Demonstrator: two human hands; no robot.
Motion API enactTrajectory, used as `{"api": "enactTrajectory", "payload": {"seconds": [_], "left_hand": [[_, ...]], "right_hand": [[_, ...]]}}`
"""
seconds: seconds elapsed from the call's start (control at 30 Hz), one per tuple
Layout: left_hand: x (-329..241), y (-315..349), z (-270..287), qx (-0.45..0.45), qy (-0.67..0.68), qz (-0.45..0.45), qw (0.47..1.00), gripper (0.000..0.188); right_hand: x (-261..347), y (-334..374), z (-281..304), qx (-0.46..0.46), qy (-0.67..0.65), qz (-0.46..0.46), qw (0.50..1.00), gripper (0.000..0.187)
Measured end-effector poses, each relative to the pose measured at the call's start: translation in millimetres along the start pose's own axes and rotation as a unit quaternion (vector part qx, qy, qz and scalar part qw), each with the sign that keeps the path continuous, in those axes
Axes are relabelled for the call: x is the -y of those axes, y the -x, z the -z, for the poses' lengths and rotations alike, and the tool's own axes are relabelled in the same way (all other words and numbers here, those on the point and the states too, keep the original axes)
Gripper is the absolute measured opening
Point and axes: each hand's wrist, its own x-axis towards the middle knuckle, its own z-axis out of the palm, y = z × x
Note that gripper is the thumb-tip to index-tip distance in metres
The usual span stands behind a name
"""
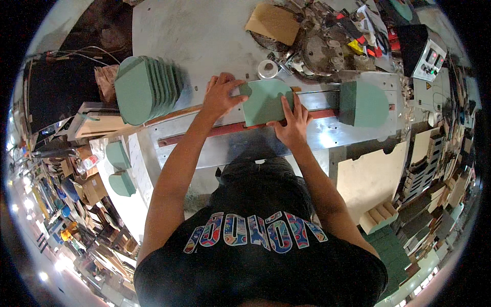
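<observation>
A green board (265,105) with a rounded far edge lies flat on the metal machine table, across a reddish-brown guide strip. At the board's left edge is my left hand (222,96), its thumb reaching onto the surface and its other fingers bent beside it. My right hand (293,123) grips the near right corner, index finger on top and thumb at the near edge. Just beyond the board stands a round whitish metal fitting (268,69). A stack of similar green boards (135,92) stands to the left, and another green stack (364,105) sits to the right.
Tools and clutter surround dusty round machine parts (322,53) at the back right, beneath a brown sheet (273,23). A control box (429,61) with lit buttons stands far right. Two green pieces (121,183) lie on a white surface at left. A pale panel (371,176) is at right.
</observation>
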Motion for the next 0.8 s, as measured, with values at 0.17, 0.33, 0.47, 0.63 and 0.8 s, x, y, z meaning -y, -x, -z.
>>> {"api": "enactTrajectory", "payload": {"seconds": [0.17,0.33,0.47,0.63,0.8], "left_hand": [[27.7,18.8,6.3,-0.012,0.014,-0.023,1.000,0.066],[58.3,31.7,20.5,0.001,-0.003,-0.084,0.996,0.080],[65.1,30.1,31.9,0.041,0.013,-0.066,0.997,0.085],[62.8,24.8,50.5,0.076,0.001,-0.064,0.995,0.086],[67.0,24.4,55.2,0.061,-0.018,-0.101,0.993,0.093]], "right_hand": [[15.4,-1.3,-11.2,-0.009,0.007,0.025,1.000,0.109],[28.9,-11.3,-11.3,0.035,0.020,0.021,0.999,0.106],[34.7,-19.6,-15.9,0.044,0.031,0.027,0.998,0.103],[43.9,-33.1,-18.3,0.060,0.026,0.029,0.997,0.098],[44.7,-37.7,-27.2,0.031,0.008,0.004,0.999,0.099]]}}
